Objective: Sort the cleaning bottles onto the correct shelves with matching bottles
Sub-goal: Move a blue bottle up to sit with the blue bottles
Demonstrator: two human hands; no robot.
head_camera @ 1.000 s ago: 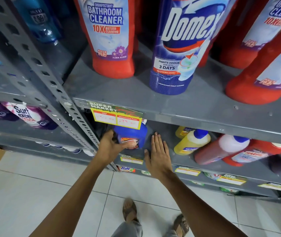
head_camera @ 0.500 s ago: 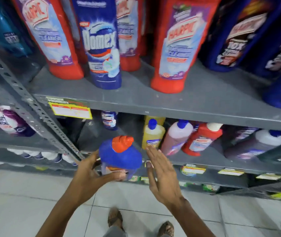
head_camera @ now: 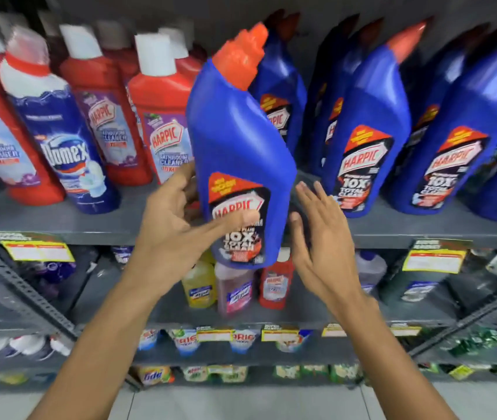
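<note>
A blue Harpic bottle (head_camera: 241,165) with an orange angled cap is being held upright in the air in front of the upper grey shelf (head_camera: 59,219), its base hanging just below the shelf's front edge. The left hand (head_camera: 177,219) is gripping it low on its left side, thumb lying across the front label and fingers reaching round behind. The right hand (head_camera: 319,237) is hovering just beside the bottle's lower right edge, palm turned toward it and fingers spread wide, holding nothing; whether it is touching the bottle is hard to tell through the blur.

Directly behind and to the right of the held bottle, a row of matching blue Harpic bottles (head_camera: 368,137) is standing on the same shelf. To the left, red Harpic bathroom cleaner bottles (head_camera: 162,122) with white caps are standing, with a dark blue Domex bottle (head_camera: 65,147) among them. Yellow price tags (head_camera: 38,250) are hanging from the shelf edge. On the shelf below, a yellow bottle (head_camera: 199,286), a pinkish bottle (head_camera: 235,291) and a small red bottle (head_camera: 274,286) are standing side by side under the hands
</note>
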